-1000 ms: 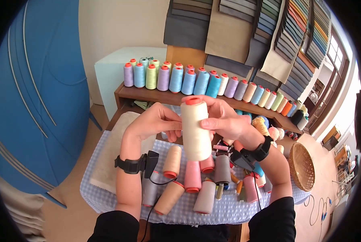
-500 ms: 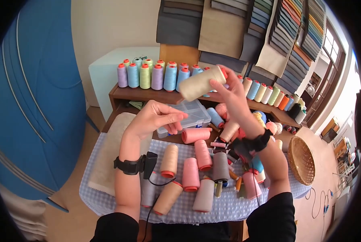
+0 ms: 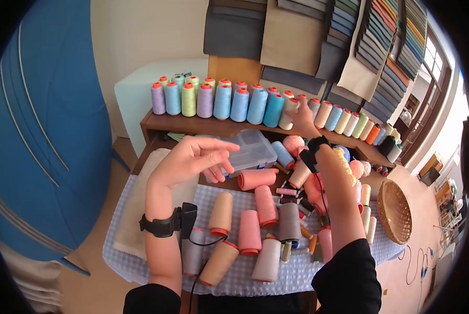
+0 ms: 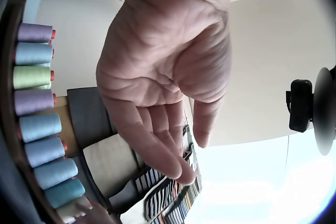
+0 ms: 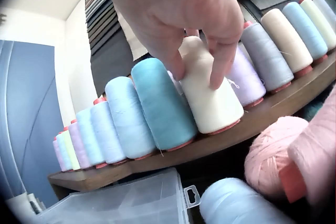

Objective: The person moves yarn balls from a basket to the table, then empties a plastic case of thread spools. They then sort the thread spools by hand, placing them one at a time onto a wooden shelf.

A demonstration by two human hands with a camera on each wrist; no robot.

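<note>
Right wrist view: R grip (image 5: pixel 178 19) pinches upright cream thread cone (image 5: pixel 215 103) below it, on shelf (image 5: pixel 278 104); prob. light, firm, bit slick, best held nr. narrow top. L grip (image 3: pixel 191 158) relaxed, empty.

Cream cone (image 5: pixel 216 104) partly behind right grip (image 5: pixel 181 16), pale blue cone (image 5: pixel 235 204) cut off by right wrist view's lower edge.

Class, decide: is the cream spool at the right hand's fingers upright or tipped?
Upright: the cream spool stands red base down on the shelf, fingers gripping its upper part.
</note>
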